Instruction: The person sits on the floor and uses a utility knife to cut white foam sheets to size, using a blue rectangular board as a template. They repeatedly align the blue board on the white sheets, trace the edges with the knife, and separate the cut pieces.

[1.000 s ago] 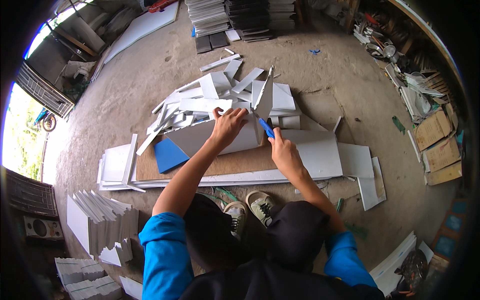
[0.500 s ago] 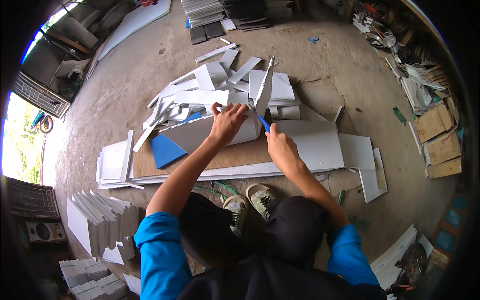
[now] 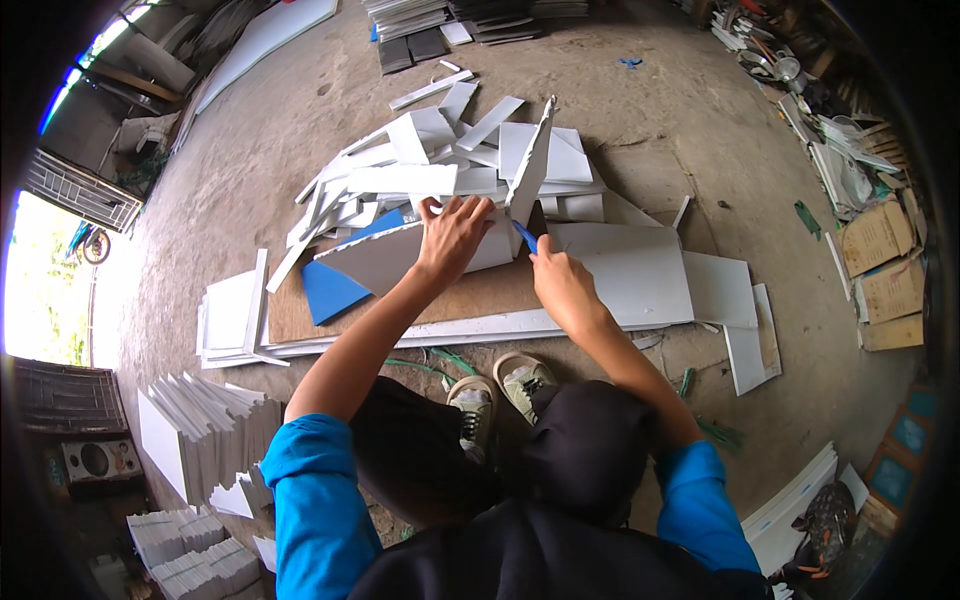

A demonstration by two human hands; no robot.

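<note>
My left hand (image 3: 452,238) is closed over the top edge of a white foam-like board (image 3: 380,258), its fingers curled across the rough edge. In my right hand (image 3: 563,288) is a blue-handled cutter knife (image 3: 526,238), its tip end against the right end of that board. There a narrow white strip (image 3: 530,168) with a ragged edge stands up, leaning away to the right. The knife's blade is too small to make out. Beneath lie a brown wooden board (image 3: 440,308) and a blue sheet (image 3: 333,292).
White offcuts (image 3: 405,140) are heaped beyond my hands. Large white sheets (image 3: 630,275) extend to the right. Stacked white pieces (image 3: 205,440) stand at the lower left, cardboard (image 3: 885,250) at the far right. My shoes (image 3: 472,405) are close to the sheets' near edge.
The whole view has shifted slightly. The upright strip leans a little farther right at its top. Both hands keep their holds, with the knife at nearly the same place on the board.
</note>
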